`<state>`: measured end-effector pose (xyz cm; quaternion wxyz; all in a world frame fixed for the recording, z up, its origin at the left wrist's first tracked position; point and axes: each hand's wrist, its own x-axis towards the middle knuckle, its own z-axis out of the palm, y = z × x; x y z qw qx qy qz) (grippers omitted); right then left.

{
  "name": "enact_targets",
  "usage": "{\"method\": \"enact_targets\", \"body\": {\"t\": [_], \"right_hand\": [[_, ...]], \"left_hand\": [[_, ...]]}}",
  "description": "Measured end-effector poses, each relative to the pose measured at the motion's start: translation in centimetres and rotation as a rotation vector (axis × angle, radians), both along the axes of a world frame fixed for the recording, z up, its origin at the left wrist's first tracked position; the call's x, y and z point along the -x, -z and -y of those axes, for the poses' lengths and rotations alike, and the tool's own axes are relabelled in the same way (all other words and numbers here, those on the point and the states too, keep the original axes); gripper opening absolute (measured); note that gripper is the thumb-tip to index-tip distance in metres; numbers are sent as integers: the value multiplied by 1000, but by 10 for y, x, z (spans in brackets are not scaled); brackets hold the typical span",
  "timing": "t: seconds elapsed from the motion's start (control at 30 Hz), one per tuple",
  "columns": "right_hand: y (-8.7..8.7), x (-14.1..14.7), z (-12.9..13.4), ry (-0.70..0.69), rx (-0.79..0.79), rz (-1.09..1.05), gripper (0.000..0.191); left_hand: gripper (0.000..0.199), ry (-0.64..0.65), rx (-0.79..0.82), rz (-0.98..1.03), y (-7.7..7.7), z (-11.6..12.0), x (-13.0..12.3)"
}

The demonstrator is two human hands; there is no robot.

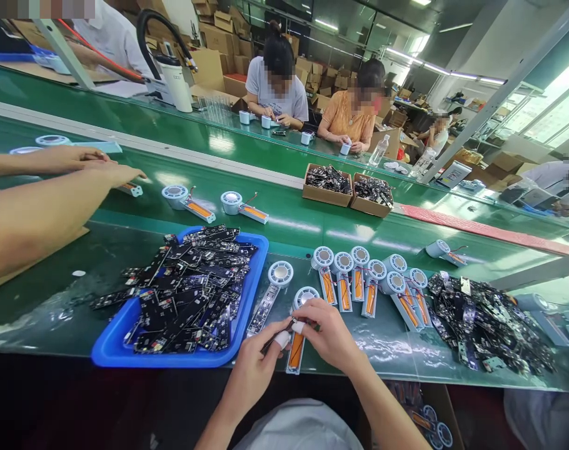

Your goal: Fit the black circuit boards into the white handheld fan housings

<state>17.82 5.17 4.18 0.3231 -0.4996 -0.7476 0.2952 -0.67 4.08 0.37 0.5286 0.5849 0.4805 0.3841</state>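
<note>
My left hand (252, 370) is closed on a narrow black circuit board (268, 344), held tilted above the bench edge. At the board's upper end, my right hand (332, 334) pinches something small that its fingers hide. White coverings wrap both thumbs. Just beneath my hands lies a pale blue fan-like unit (306, 295), its round head partly covered and its handle open on an orange strip (295, 351). To its left rests another round-headed unit (281, 274) with a circuit board lying in its handle.
A blue tray (261, 250) heaped with circuit boards stands left. Several open-handled units (343, 262) and a loose board pile (481, 319) lie right. Beyond runs a green conveyor (284, 219) with two board-filled boxes (329, 194). A co-worker's arms (45, 194) reach in from the left.
</note>
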Motion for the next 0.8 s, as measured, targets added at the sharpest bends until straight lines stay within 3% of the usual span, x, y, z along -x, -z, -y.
{"method": "enact_targets", "body": {"t": [0.3,0.47,0.8], "right_hand": [[11,-5,-1,-21,-83,-95,12],[4,-9,-2,-72,-34,-83,9],[10,-4,1,12,-69,-37,12]], "left_hand": [[31,50,-57,47,7,-6,3],[30,80,-68,66,6,-9,3],[30,70,-73,1,2,-9,7]]}}
